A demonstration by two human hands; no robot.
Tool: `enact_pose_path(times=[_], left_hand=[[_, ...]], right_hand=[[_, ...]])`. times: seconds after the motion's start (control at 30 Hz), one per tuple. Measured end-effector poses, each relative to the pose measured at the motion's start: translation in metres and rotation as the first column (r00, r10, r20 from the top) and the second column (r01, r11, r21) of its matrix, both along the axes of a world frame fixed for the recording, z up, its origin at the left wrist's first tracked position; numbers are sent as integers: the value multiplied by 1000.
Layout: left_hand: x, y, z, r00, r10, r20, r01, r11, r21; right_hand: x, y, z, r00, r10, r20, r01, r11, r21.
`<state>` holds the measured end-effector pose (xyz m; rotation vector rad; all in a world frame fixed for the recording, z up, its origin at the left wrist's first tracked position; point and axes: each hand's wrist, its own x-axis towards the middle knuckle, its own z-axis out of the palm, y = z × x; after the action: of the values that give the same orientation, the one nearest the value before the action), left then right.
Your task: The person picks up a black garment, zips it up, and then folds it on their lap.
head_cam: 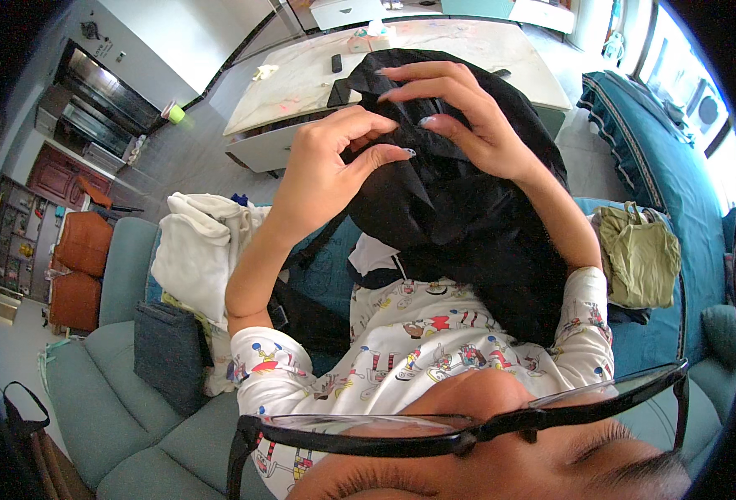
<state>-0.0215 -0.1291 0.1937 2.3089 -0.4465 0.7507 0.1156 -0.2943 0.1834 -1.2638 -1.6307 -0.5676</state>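
A large piece of black fabric (pixel 443 206), probably a garment, is bunched up over my lap and hangs down towards the right. My left hand (pixel 336 156) pinches a fold of it near the top, thumb and index finger drawn close together. Beside it, my right hand (pixel 468 122) rests against the same cloth. Its thumb presses near the fold and its other fingers are spread farther up; whether they grip the fabric is hard to see. A white and dark piece of cloth (pixel 371 259) shows beneath the black fabric.
Folded white clothes (pixel 196 237) and folded dark denim (pixel 169 356) lie on the teal sofa (pixel 108 375) at left. An olive-green garment (pixel 639 256) is at right. Ahead, a marble-topped table (pixel 280 81) carries a tissue box (pixel 368 40), a small black object (pixel 336 62) and a dark flat device (pixel 339 94).
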Motion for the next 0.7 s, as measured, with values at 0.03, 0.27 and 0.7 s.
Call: enact_pose_path(times=[0.03, 0.27, 0.7], left_hand=[[0, -1, 0, 1000, 3, 0, -3, 1000, 2], [-8, -10, -2, 986, 43, 162, -56, 995, 79], [-4, -3, 2, 998, -55, -27, 54, 998, -37]], right_hand=[[3, 1, 5, 980, -9, 198, 17, 999, -38], [16, -1, 25, 967, 133, 216, -36, 916, -400], [5, -3, 22, 984, 156, 85, -122, 942, -313]])
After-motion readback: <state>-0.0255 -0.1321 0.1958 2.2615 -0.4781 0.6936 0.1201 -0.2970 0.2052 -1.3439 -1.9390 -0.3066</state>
